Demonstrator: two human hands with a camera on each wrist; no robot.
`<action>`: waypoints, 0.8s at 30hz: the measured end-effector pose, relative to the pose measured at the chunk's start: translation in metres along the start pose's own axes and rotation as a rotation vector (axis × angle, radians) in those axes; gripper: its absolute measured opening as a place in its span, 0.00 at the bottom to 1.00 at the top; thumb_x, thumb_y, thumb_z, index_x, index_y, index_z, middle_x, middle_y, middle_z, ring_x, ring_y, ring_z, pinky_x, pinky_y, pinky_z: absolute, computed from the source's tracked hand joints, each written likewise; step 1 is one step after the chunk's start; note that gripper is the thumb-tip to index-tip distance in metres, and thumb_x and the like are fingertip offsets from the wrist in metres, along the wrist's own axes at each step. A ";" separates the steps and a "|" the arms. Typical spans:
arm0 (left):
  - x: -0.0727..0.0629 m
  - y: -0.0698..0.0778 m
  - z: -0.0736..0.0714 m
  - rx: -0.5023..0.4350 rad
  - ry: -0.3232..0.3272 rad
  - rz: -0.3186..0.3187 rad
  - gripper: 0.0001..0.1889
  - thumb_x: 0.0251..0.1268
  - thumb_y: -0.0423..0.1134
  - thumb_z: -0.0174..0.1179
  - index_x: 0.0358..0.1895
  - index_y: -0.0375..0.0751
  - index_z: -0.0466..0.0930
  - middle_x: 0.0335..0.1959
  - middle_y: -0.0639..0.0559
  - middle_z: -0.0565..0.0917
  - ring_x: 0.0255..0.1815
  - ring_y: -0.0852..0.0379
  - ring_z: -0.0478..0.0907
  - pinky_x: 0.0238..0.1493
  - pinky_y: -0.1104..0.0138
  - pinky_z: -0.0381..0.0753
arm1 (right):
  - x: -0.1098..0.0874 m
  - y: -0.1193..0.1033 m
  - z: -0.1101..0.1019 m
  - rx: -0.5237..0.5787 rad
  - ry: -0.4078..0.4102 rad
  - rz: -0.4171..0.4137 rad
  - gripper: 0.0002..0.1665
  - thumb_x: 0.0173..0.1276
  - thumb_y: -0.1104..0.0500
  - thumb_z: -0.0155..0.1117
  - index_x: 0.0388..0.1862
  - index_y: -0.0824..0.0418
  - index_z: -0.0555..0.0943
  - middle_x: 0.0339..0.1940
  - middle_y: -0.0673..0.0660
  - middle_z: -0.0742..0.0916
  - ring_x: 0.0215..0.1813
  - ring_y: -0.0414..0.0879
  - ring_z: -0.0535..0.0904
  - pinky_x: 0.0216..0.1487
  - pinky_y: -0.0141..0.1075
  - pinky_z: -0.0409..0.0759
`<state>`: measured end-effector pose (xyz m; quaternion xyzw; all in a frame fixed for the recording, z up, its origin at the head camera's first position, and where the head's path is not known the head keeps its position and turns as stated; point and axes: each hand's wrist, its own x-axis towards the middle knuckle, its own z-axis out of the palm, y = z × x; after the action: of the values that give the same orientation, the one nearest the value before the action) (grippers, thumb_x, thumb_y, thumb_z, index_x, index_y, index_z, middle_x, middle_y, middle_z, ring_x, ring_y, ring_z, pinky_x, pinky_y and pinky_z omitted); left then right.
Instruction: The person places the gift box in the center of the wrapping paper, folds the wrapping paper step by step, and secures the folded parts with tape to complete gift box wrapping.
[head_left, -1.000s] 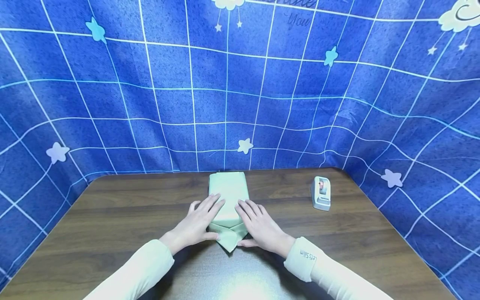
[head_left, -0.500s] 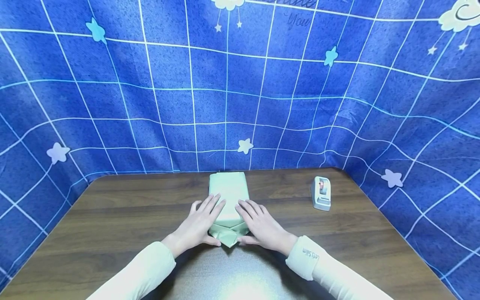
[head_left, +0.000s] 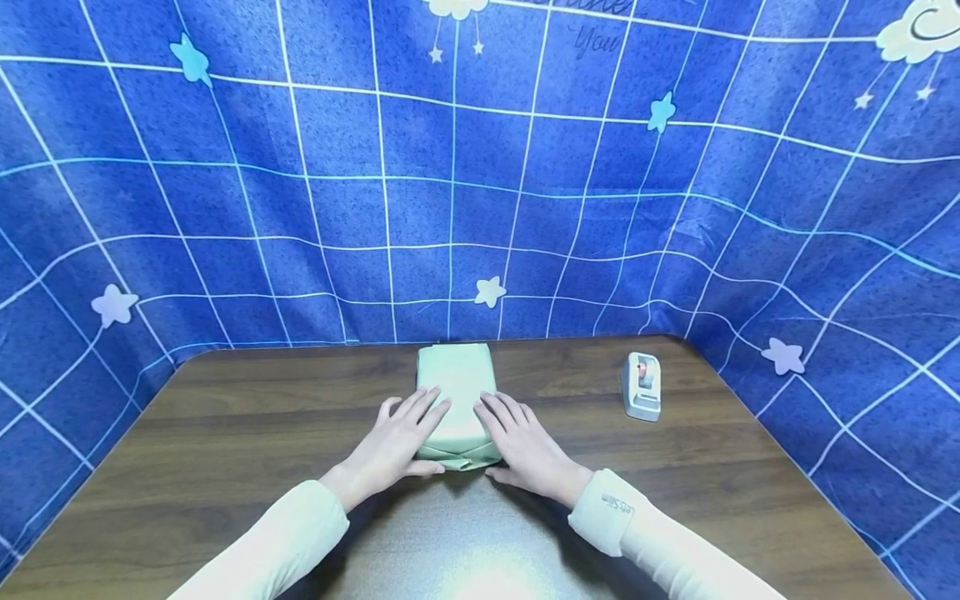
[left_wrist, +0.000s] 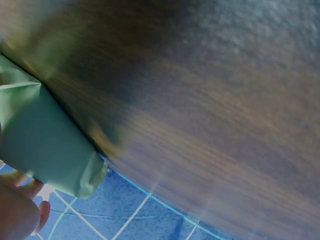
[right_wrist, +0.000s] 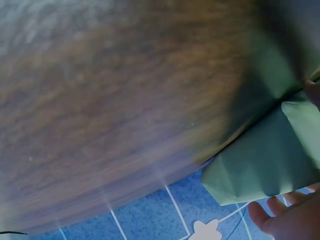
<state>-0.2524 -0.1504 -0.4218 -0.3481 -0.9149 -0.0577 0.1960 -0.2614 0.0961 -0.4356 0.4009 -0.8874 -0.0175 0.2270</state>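
Observation:
A box-shaped package wrapped in pale green paper point(head_left: 457, 371) lies at the far middle of the table. My left hand point(head_left: 386, 442) rests on its left side, straight fingers spread over the top edge and the thumb at the near end. On the opposite side, my right hand point(head_left: 528, 450) lies the same way, its thumb by the near right corner. Between the thumbs, a folded paper flap point(head_left: 461, 463) sits against the near end. In the left wrist view the smooth side of the package point(left_wrist: 50, 135) shows; the right wrist view shows its other side point(right_wrist: 260, 160).
A white tape dispenser point(head_left: 642, 387) stands on the right part of the brown wooden table point(head_left: 262, 408). Behind the table and along its sides hangs a blue curtain point(head_left: 420, 208) with white grid lines and stars.
The pointed paper flap, which stuck out toward me, has been folded up against the package's near end. Both thumbs moved slightly with it; the fingers stay on top.

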 end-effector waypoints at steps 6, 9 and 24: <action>0.000 0.000 0.001 0.034 0.034 0.017 0.41 0.51 0.60 0.61 0.66 0.40 0.62 0.67 0.39 0.64 0.66 0.40 0.62 0.57 0.45 0.63 | 0.001 0.001 0.002 -0.022 0.042 0.000 0.51 0.51 0.41 0.68 0.67 0.64 0.59 0.67 0.61 0.66 0.67 0.56 0.61 0.60 0.47 0.68; 0.001 0.000 0.001 0.033 0.036 0.019 0.39 0.54 0.58 0.60 0.66 0.40 0.63 0.67 0.38 0.64 0.66 0.40 0.63 0.57 0.45 0.62 | 0.002 0.002 0.002 -0.026 0.069 -0.007 0.48 0.52 0.42 0.68 0.66 0.64 0.61 0.66 0.60 0.69 0.66 0.56 0.63 0.59 0.47 0.69; 0.003 -0.004 0.000 0.010 -0.003 0.016 0.44 0.46 0.57 0.66 0.66 0.41 0.62 0.67 0.40 0.64 0.67 0.41 0.62 0.56 0.47 0.62 | 0.007 0.005 0.000 0.001 0.110 -0.021 0.39 0.55 0.44 0.66 0.61 0.61 0.67 0.61 0.58 0.73 0.62 0.54 0.68 0.56 0.45 0.71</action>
<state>-0.2567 -0.1514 -0.4205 -0.3547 -0.9127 -0.0507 0.1967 -0.2691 0.0945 -0.4315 0.4106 -0.8694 0.0028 0.2750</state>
